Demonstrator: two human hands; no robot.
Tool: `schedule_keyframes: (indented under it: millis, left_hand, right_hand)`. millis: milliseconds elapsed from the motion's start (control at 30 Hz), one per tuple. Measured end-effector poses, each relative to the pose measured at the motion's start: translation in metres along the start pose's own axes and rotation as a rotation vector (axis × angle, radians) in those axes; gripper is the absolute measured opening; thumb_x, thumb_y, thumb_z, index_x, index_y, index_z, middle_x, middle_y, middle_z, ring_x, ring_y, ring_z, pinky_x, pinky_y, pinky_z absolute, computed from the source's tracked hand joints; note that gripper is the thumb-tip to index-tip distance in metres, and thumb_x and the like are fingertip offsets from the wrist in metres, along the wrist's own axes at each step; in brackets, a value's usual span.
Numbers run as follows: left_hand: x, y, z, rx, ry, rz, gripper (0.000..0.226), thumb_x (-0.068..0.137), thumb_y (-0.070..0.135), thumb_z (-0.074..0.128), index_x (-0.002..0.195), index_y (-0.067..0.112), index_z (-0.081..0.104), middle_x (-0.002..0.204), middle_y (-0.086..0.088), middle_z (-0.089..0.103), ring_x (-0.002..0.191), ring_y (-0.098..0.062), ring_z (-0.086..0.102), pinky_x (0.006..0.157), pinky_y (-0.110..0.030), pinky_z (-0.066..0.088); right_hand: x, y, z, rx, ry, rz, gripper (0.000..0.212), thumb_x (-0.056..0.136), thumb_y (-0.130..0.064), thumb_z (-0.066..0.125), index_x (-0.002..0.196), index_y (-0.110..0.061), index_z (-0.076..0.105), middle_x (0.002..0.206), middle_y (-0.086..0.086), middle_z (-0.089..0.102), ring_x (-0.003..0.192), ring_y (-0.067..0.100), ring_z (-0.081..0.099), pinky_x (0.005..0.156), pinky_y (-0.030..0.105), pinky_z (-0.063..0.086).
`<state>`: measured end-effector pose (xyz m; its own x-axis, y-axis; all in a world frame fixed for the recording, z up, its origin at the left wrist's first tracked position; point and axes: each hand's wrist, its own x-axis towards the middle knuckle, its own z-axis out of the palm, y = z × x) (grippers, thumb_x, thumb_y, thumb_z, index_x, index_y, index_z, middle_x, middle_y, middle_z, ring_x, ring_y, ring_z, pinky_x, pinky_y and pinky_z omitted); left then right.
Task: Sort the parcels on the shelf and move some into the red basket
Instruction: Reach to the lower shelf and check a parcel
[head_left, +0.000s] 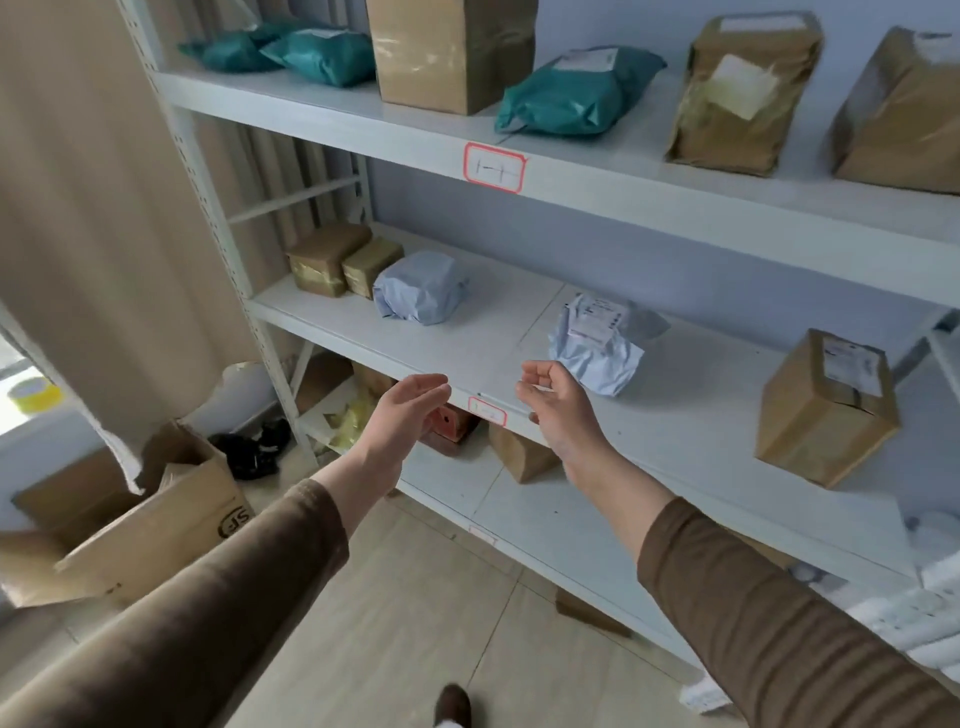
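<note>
At frame centre, the left hand (410, 410) and right hand (553, 402) hover loosely open, holding nothing, before the crumpled pale-blue plastic mailer (597, 343); no red basket is visible, so sorting seems barely started.

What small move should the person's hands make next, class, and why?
Probably reach the right hand forward onto the crumpled pale-blue plastic mailer just beyond it. Both hands, left hand too, hover empty at the middle white metal shelf edge.
</note>
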<state>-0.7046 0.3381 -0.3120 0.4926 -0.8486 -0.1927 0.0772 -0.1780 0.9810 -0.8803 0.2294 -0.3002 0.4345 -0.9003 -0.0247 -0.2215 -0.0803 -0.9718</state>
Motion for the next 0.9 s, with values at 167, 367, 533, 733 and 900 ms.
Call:
schedule_keyframes:
  millis: [167, 367, 533, 733, 900]
  left_hand:
    - [0.091, 0.014, -0.039, 0.015, 0.013, 0.002, 0.027, 0.101, 0.027, 0.067, 0.127, 0.021, 0.067, 0.127, 0.004, 0.068, 0.124, -0.014, 0.060, 0.114, -0.036, 0.043]
    - [0.206, 0.041, -0.095, 0.029, 0.050, -0.018, 0.028, 0.102, 0.029, 0.066, 0.129, 0.022, 0.066, 0.129, 0.008, 0.067, 0.121, -0.007, 0.060, 0.118, -0.038, 0.039]
    - [0.287, 0.044, -0.133, 0.065, 0.072, -0.025, 0.027, 0.103, 0.024, 0.064, 0.130, 0.020, 0.063, 0.118, 0.014, 0.067, 0.112, -0.002, 0.060, 0.115, -0.036, 0.039]
    - [0.390, 0.043, -0.159, 0.178, -0.008, -0.041, 0.047, 0.099, 0.032, 0.069, 0.144, 0.022, 0.056, 0.146, -0.003, 0.058, 0.137, -0.024, 0.052, 0.110, -0.037, 0.039]
    - [0.472, 0.041, -0.171, 0.253, -0.110, -0.101, 0.066, 0.100, 0.028, 0.068, 0.158, 0.018, 0.039, 0.155, -0.005, 0.048, 0.135, -0.025, 0.047, 0.100, -0.033, 0.032]
  right_hand:
    - [0.095, 0.002, 0.046, 0.020, 0.011, 0.003, 0.029, 0.101, -0.017, 0.062, 0.130, -0.018, 0.058, 0.131, -0.002, 0.061, 0.115, 0.012, 0.058, 0.103, 0.035, 0.049]
    - [0.217, -0.004, 0.108, 0.040, -0.027, 0.080, 0.035, 0.100, -0.020, 0.064, 0.134, -0.016, 0.056, 0.131, 0.001, 0.060, 0.113, 0.015, 0.058, 0.093, 0.030, 0.045]
    - [0.288, -0.011, 0.148, 0.105, -0.053, 0.145, 0.046, 0.100, -0.022, 0.065, 0.144, -0.017, 0.050, 0.138, -0.003, 0.057, 0.121, 0.012, 0.055, 0.098, 0.028, 0.040]
    - [0.356, -0.009, 0.178, 0.140, -0.032, 0.201, 0.021, 0.102, -0.011, 0.056, 0.113, -0.028, 0.064, 0.106, -0.012, 0.068, 0.089, -0.001, 0.061, 0.068, 0.016, 0.046]
    - [0.401, -0.002, 0.210, 0.169, 0.089, 0.325, 0.018, 0.103, -0.013, 0.056, 0.115, -0.026, 0.059, 0.103, -0.008, 0.068, 0.083, 0.001, 0.062, 0.057, 0.010, 0.048]
